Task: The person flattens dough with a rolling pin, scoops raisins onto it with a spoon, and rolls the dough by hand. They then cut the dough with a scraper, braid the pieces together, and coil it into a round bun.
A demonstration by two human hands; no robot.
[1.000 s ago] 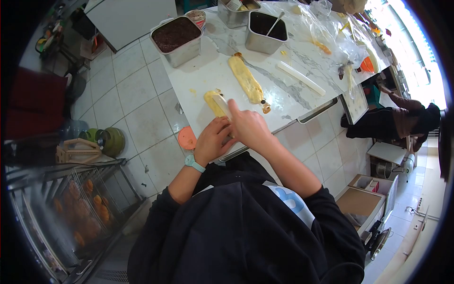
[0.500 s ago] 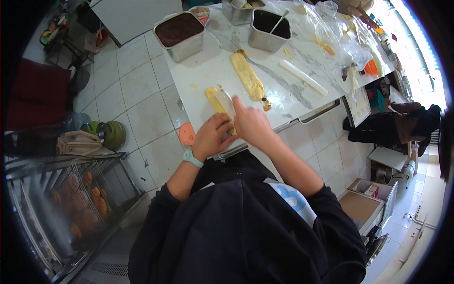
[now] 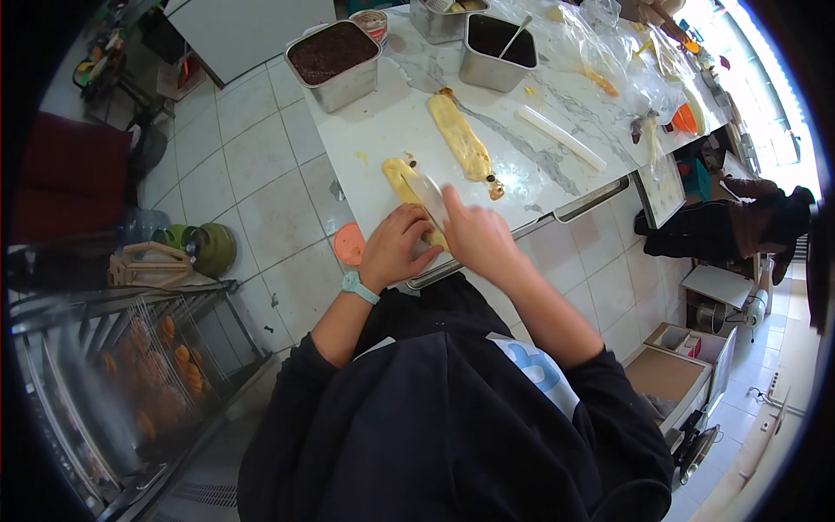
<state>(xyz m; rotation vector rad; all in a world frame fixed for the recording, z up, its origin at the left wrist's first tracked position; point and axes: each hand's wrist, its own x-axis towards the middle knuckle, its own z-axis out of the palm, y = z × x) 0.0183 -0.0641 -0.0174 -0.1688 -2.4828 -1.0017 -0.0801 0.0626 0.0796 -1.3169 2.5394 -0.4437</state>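
Hands sit together at the counter's near edge, lower centre. The left hand [image 3: 396,248] curls on the near end of the yellow dough strip [image 3: 402,178]; whether it pinches is unclear. The right hand [image 3: 477,237] grips a white tool [image 3: 428,193], blurred. Since a second ago the tool has slid a little along the strip, so the pressing seems mid-stroke. Farther up lies a second strip [image 3: 463,139]. Beyond it, one steel tub [image 3: 348,87] holds dark crumbly filling and another tub [image 3: 483,76] holds dark sauce with a spoon.
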